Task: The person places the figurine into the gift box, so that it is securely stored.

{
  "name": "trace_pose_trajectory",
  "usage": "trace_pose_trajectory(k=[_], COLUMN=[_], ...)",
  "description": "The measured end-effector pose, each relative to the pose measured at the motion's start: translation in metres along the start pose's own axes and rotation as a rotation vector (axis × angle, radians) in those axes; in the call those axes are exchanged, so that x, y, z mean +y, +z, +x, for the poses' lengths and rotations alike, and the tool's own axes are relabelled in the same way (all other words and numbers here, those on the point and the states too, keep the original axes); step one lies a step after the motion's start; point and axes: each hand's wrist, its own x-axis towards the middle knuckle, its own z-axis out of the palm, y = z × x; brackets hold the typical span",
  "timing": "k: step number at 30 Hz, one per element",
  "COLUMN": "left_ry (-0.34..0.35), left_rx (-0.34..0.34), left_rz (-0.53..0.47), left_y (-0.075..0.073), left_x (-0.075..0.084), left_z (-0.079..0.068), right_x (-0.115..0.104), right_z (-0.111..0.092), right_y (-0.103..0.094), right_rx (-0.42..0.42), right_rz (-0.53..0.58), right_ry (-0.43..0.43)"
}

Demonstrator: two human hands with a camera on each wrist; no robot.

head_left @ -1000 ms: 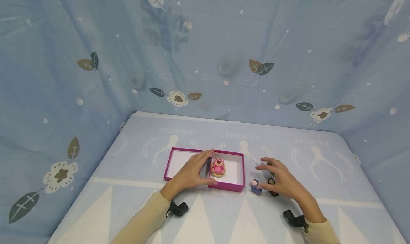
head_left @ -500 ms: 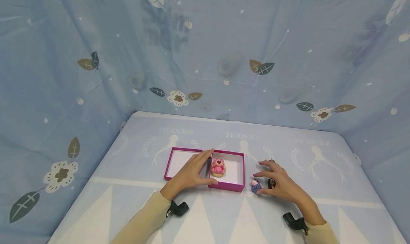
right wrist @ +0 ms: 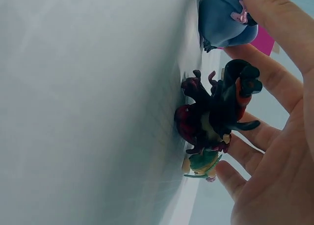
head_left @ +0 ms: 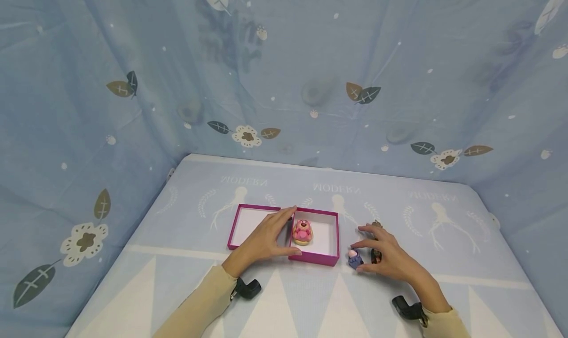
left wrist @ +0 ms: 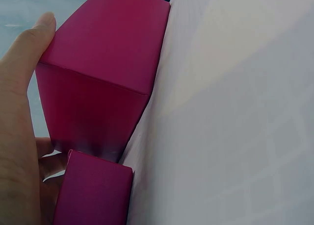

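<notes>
My left hand (head_left: 265, 235) holds the magenta box (head_left: 326, 234), thumb on its near side and fingers around the left side. A pink bear figurine (head_left: 302, 232) sits inside against the left wall. To the right, my right hand (head_left: 387, 253) has thumb and index finger on either side of a small blue figurine (head_left: 354, 259), pinching it at table level. In the right wrist view this blue figurine (right wrist: 225, 19) shows a round body with a pink bow. Below the palm stand a dark red-and-black figurine (right wrist: 211, 110) and a green one (right wrist: 203, 163), partly hidden in the head view.
The shallow magenta-rimmed lid (head_left: 250, 224), white inside, lies against the box's left side, partly under my left hand. A patterned pale-blue cloth covers the table (head_left: 284, 298). Blue curtain (head_left: 284, 81) hangs behind and at both sides.
My right hand has moved slightly left and closed its thumb and index finger in on the blue figurine, covering more of the dark figurine. The left hand and box stay in place.
</notes>
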Motion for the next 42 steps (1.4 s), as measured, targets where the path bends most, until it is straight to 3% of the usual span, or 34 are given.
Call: trace_pose_trajectory(k=[15,26,35,42], left_ry=[0.005,0.014,0.023,0.002], left_rx=[0.004,0.011,0.015,0.004], left_rz=[-0.015,-0.006,-0.014,-0.009], left_y=[-0.001,-0.001,0.000,0.000], left_x=[0.001,0.000,0.001,-0.001], left_z=[-0.001,-0.001,-0.002,-0.001], right_x=[0.002,0.005,0.005,0.004], right_z=[-0.005,-0.008,-0.016,-0.021], right_y=[-0.003,-0.003,-0.008,-0.012], right_rx=[0.003,0.025,0.062,0.040], right_rz=[-0.025,-0.041,-0.100,-0.099], right_ry=[0.076,0.078,0.031,0.057])
